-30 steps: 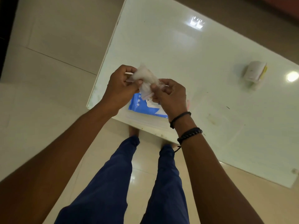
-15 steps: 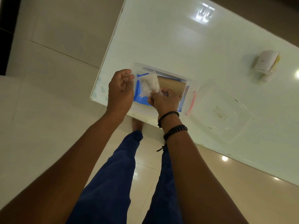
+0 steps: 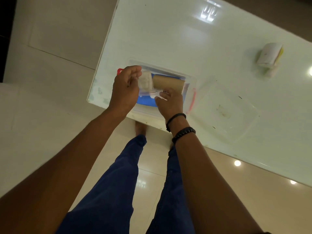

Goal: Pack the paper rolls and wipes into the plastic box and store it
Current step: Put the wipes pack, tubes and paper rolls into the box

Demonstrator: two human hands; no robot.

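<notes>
Two hands (image 3: 125, 86) (image 3: 170, 102) over plastic box (image 3: 191, 81), lid (image 3: 226, 112) beside.

We see a clear plastic box (image 3: 191, 81) with red latches, one at each end. Inside it lie a bright blue wipes pack (image 3: 145, 103), a plain tan-brown paper roll (image 3: 168, 83) and a white fluffy wad (image 3: 145, 80). The glossy table top (image 3: 168, 36) is pale greenish white. Our trousers (image 3: 114, 191) are deep blue, our wrist bands (image 3: 183, 132) black, and the floor tiles (image 3: 50, 65) cream.
</notes>
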